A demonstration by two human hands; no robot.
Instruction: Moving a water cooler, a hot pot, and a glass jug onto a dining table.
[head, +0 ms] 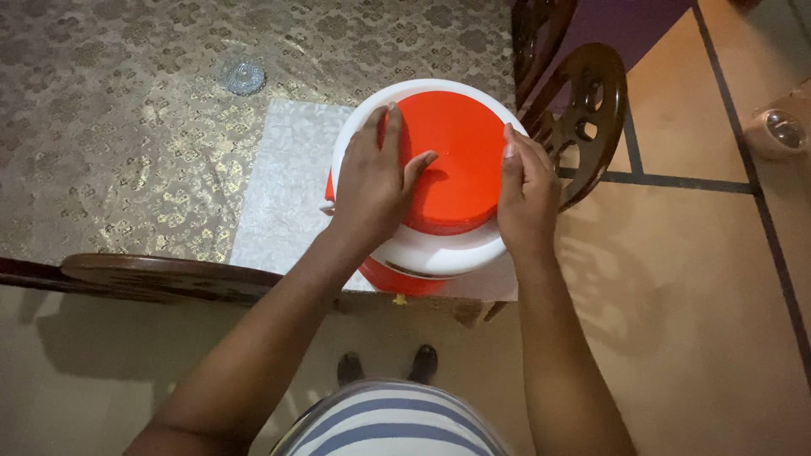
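Observation:
A white and orange water cooler jug (pixel 439 253) stands at the table's near corner, seen from above. Its round orange lid (pixel 456 156) sits on top. My left hand (pixel 372 181) lies flat over the lid's left side, fingers spread across its rim. My right hand (pixel 525 190) clasps the lid's right edge, fingers curled around it. Both hands press on the lid.
The jug rests on a white patterned mat (pixel 283 181) over a gold brocade tablecloth (pixel 118 127). A small round glass piece (pixel 243 78) lies farther back. Dark wooden chairs stand at the right (pixel 591 110) and the near left (pixel 160 277). Tan tiled floor (pixel 693 287) spreads right.

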